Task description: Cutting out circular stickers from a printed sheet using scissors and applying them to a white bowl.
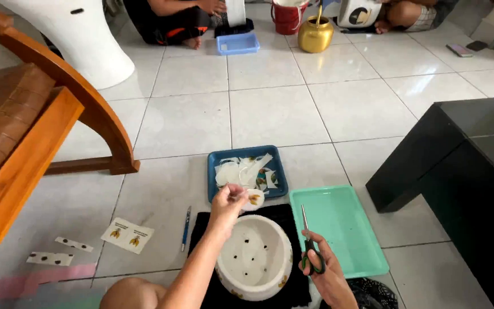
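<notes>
My left hand [227,204] pinches a small white paper piece with a yellow-brown print [253,198] just above the rim of a white ceramic pot [254,256]. The pot lies on a black cloth [201,226] in front of me, its inside showing several dark holes. My right hand [327,272] grips green-handled scissors [309,243], blades pointing up and away. Beyond the pot sits a blue tray [215,166] holding several white paper cut-outs and printed pieces. A mint-green tray [344,226] lies to the right, beside my right hand.
A blue pen [186,228] and printed paper strips [127,234] lie on the tiled floor at left. A wooden chair [30,126] stands left, a black table [470,166] right. Far back are seated people, a small blue tray [238,43], a red bucket [288,17] and a gold pot [315,34].
</notes>
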